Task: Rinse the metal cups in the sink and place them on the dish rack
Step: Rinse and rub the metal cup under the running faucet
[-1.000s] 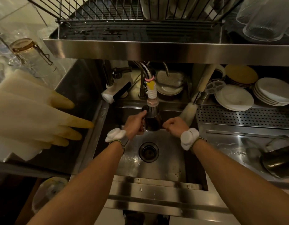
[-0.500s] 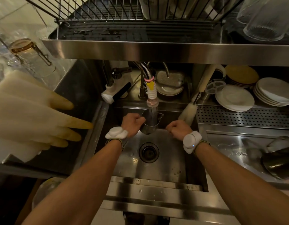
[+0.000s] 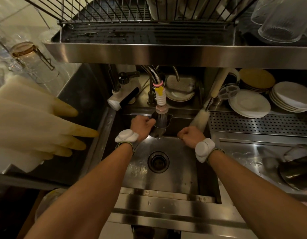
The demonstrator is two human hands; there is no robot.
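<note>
My left hand (image 3: 141,125) grips a metal cup (image 3: 158,130) by its side and holds it upright under the tap (image 3: 161,100), whose water runs into it. The cup hangs over the back of the steel sink (image 3: 166,180), above the drain (image 3: 158,162). My right hand (image 3: 190,135) is a closed fist just right of the cup, apart from it, with nothing visible in it. The wire dish rack (image 3: 149,19) stands on the steel shelf overhead.
Pale rubber gloves (image 3: 37,126) hang at the left. A bottle brush (image 3: 201,118) leans at the sink's back right. Stacked plates (image 3: 249,104) sit behind a perforated drainboard (image 3: 259,125). Dark metalware (image 3: 295,175) lies at the right. Glasses (image 3: 280,19) rest on the rack's right end.
The cup has gone from tilted to upright under the running water. My right hand has drawn slightly down and away from the cup.
</note>
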